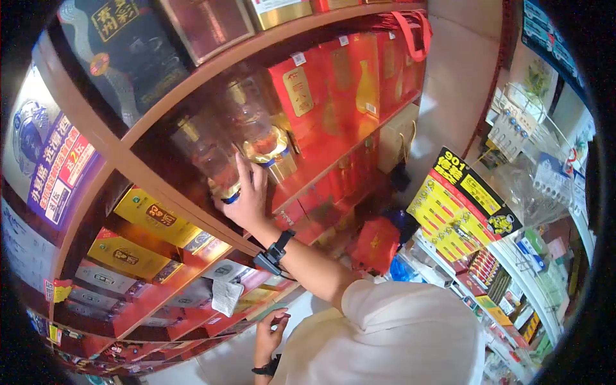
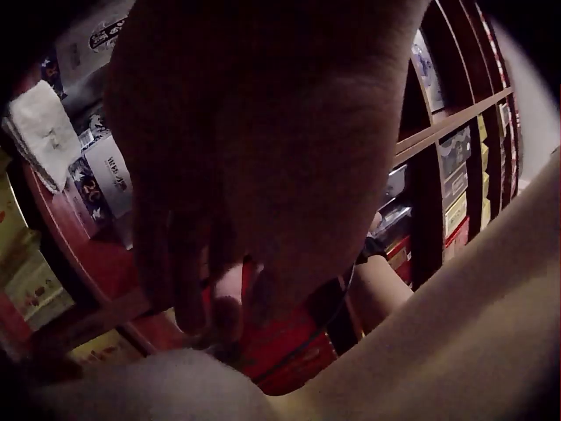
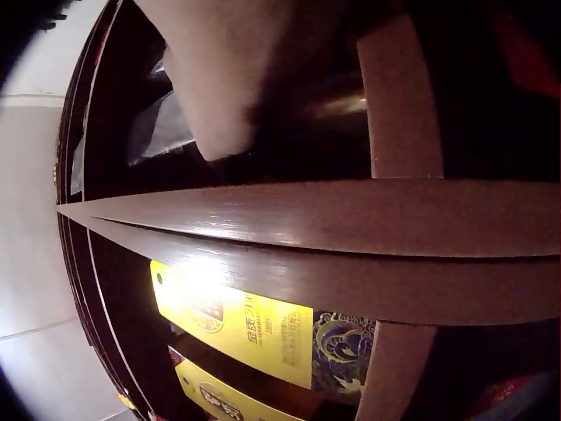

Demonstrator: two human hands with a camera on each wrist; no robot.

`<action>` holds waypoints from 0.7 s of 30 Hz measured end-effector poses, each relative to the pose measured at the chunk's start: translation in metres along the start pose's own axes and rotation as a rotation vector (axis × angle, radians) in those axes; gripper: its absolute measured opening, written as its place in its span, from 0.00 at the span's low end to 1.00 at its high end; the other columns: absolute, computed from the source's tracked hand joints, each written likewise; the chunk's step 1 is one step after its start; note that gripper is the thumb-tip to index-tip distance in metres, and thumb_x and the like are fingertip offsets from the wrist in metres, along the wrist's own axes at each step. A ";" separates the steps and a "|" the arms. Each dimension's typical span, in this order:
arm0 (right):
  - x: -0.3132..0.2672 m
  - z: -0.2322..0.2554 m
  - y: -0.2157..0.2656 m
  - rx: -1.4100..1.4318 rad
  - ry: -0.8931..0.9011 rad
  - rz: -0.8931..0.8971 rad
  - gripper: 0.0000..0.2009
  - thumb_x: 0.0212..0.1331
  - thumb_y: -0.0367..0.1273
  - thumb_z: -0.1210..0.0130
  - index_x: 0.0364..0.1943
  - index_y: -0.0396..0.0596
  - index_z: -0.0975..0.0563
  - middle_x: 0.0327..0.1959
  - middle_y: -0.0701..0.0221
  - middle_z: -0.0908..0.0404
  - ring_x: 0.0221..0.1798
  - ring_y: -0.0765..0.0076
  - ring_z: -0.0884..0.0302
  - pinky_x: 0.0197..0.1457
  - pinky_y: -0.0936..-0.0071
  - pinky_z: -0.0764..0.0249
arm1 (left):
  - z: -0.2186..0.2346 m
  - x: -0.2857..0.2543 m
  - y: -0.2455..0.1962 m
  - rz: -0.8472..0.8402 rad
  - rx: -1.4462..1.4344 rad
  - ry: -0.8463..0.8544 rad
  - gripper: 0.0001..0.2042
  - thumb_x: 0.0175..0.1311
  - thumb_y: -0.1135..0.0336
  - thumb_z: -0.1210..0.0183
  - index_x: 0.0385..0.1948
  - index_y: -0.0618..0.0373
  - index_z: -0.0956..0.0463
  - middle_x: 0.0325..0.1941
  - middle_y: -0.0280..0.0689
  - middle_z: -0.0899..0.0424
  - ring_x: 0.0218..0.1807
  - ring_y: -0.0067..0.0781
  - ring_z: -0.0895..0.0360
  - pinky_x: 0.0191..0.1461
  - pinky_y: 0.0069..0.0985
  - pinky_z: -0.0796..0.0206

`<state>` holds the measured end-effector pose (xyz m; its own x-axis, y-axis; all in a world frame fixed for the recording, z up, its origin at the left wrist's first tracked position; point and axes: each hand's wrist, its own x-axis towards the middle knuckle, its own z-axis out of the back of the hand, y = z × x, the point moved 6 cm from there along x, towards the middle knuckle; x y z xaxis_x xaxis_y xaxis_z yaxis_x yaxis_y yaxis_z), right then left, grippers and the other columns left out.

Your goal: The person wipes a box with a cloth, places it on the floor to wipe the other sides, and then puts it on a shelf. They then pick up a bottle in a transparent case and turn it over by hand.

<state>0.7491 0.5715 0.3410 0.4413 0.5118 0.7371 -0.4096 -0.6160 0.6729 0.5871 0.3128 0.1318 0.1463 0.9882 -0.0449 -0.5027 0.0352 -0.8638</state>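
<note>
The person is reaching up with the right hand into a wooden shelf and is laying it against a clear glass bottle with a gold base, which is standing upright near the shelf's front edge. The fingers of that grip are spread and only lightly curved, resting on the bottle's lower part from the front and right; whether the thumb is closing round the far side cannot be told. A second clear bottle with a gold base is standing just beside the first, toward the red gift boxes that are filling the shelf's right end. The bottle's long axis is running straight up, and it is lying directly beyond the right palm, deeper into the shelf. The left hand is hanging low, well apart from the bottle, beside the lower shelves of yellow boxes; its fingers are curled, seemingly around something small and red, though what cannot be told. The right hand is clearly the nearer.
</note>
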 end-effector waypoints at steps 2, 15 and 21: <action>-0.004 0.006 0.001 -0.009 -0.005 -0.006 0.55 0.36 0.39 0.22 0.76 0.48 0.40 0.62 0.58 0.33 0.65 0.45 0.37 0.69 0.51 0.37 | 0.000 -0.006 0.011 0.020 -0.267 -0.041 0.11 0.69 0.76 0.38 0.51 0.63 0.19 0.42 0.40 0.11 0.44 0.28 0.14 0.50 0.26 0.22; -0.009 0.014 -0.003 -0.056 0.049 -0.135 0.62 0.33 0.46 0.19 0.77 0.47 0.44 0.64 0.52 0.36 0.67 0.39 0.38 0.70 0.46 0.38 | -0.010 -0.012 0.040 0.125 -0.388 -0.145 0.10 0.70 0.76 0.39 0.50 0.64 0.21 0.39 0.38 0.12 0.43 0.27 0.16 0.52 0.26 0.25; -0.009 0.021 -0.005 0.011 0.064 -0.169 0.59 0.31 0.42 0.19 0.75 0.49 0.40 0.61 0.56 0.34 0.65 0.42 0.36 0.69 0.49 0.37 | -0.023 -0.009 0.013 0.116 -0.187 0.025 0.11 0.69 0.77 0.39 0.51 0.61 0.20 0.41 0.40 0.11 0.44 0.28 0.15 0.51 0.26 0.24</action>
<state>0.7641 0.5580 0.3298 0.4510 0.6456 0.6163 -0.3252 -0.5242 0.7870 0.5987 0.3006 0.1093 0.1186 0.9800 -0.1599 -0.3513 -0.1092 -0.9299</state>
